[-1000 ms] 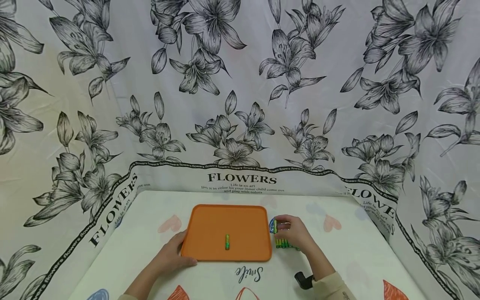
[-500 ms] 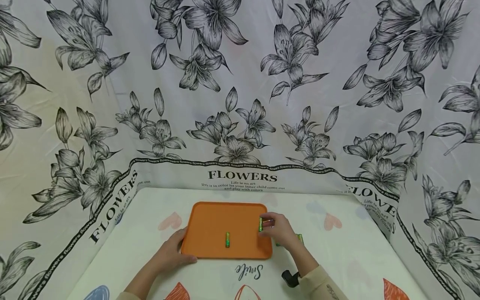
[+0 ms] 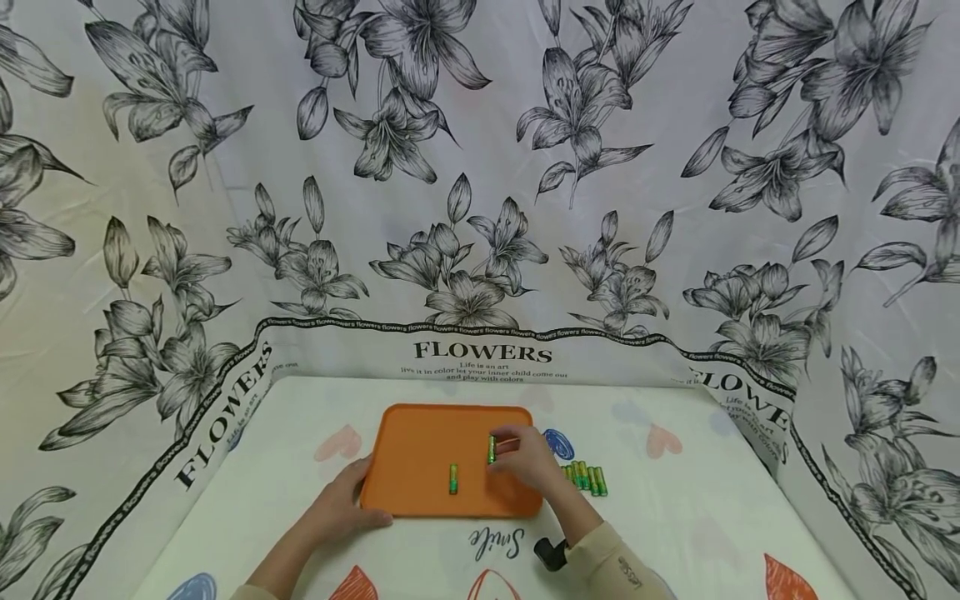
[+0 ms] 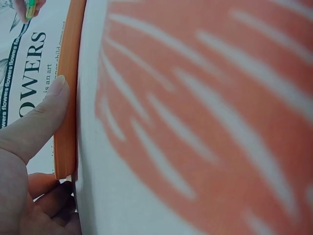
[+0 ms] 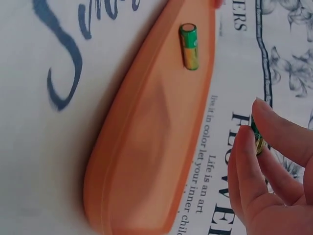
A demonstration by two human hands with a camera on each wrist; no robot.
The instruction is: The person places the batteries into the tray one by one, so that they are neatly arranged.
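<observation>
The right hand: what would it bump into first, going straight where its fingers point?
Perhaps the tray, at its left rim; the right hand would seemingly pass just beyond the lying battery, but the hand's height is unclear.

Curtain [image 3: 502, 158]: white, printed with black flowers [image 3: 472, 300], at the back and sides.
Band [image 3: 450, 329]: black, wavy, above "FLOWERS" [image 3: 483, 352].
Cloth [image 3: 697, 542]: white, with pink hearts [image 3: 664, 442] and "Smile" [image 3: 497, 543].

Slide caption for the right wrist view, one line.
Right hand pinching a green-and-yellow battery, while a second battery lies on the orange tray.
</observation>
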